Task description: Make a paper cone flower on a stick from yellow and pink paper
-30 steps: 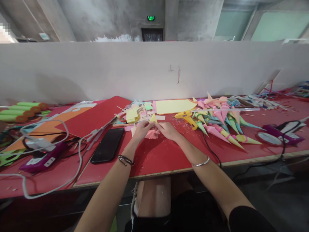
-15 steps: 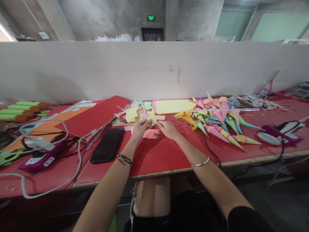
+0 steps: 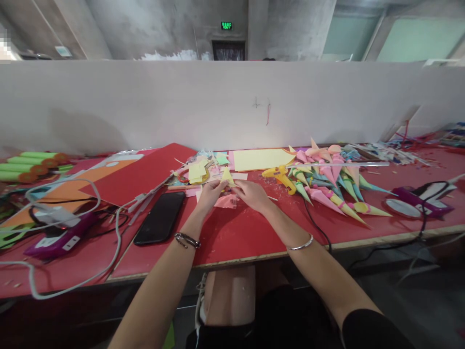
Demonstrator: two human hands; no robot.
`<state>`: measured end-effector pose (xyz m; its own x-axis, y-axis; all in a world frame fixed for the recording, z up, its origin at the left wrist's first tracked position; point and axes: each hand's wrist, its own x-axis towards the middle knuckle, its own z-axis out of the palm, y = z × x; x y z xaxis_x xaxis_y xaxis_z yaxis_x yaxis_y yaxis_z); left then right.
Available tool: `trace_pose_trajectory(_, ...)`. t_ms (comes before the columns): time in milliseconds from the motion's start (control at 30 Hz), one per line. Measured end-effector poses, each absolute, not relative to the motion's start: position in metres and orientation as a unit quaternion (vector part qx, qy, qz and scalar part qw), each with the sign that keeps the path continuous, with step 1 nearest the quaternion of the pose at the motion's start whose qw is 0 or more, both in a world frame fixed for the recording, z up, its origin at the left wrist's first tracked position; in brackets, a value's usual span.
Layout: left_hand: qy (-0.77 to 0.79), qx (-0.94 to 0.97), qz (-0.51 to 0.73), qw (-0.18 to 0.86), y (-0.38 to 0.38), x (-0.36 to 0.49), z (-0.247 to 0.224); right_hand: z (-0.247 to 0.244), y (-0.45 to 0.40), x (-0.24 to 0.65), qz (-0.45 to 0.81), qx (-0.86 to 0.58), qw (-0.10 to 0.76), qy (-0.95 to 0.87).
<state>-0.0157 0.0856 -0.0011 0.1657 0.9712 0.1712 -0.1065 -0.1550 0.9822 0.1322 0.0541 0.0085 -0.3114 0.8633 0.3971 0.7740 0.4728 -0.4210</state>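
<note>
A small yellow paper cone [image 3: 227,176] points upward between my two hands, over the red table [image 3: 240,237]. My left hand [image 3: 211,193] pinches its lower left side. The fingers of my right hand [image 3: 253,194] are closed at its lower right side. Below the fingers lies a crumpled pink paper [image 3: 225,201]. Yellow paper pieces [image 3: 198,171] are piled just beyond my left hand. A yellow glue gun [image 3: 279,177] lies to the right of my right hand, beside a heap of colourful paper cones [image 3: 329,177].
A black phone [image 3: 160,218] lies left of my left forearm. Purple power strips [image 3: 61,236] with cables sit at both sides. Red and orange sheets [image 3: 141,174], green rolls [image 3: 32,165] and yellow sheets [image 3: 263,160] line the back, before a white partition [image 3: 163,106].
The yellow cone has tilted slightly and looks narrower between my fingers. My right hand has turned a little, and a thin stick now shows beside it on the table.
</note>
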Motion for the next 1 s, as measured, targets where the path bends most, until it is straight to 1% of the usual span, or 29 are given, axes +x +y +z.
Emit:
trace_pose_trajectory(100,0.388,0.554,0.517,0.525,0.0846,-0.0148,-0.0003,0.0096,0.0533,0.1307,0.048,-0.512,0.266,-0.815)
trace_pose_trajectory(400,0.383,0.536,0.523,0.541,0.0824,-0.0139,0.0023,0.0106,0.0534,0.1299,0.022,-0.532,0.206,-0.821)
trace_pose_trajectory(800,0.383,0.513,0.518,0.567,0.0795,-0.0136,0.0052,0.0128,0.0522,0.1245,-0.039,-0.564,0.161,-0.809)
trace_pose_trajectory(867,0.384,0.510,0.518,0.570,0.0790,-0.0135,0.0057,0.0126,0.0527,0.1248,-0.047,-0.563,0.161,-0.809)
trace_pose_trajectory(1000,0.385,0.507,0.515,0.574,0.0792,-0.0136,0.0054,0.0118,0.0525,0.1265,-0.019,-0.551,0.201,-0.810)
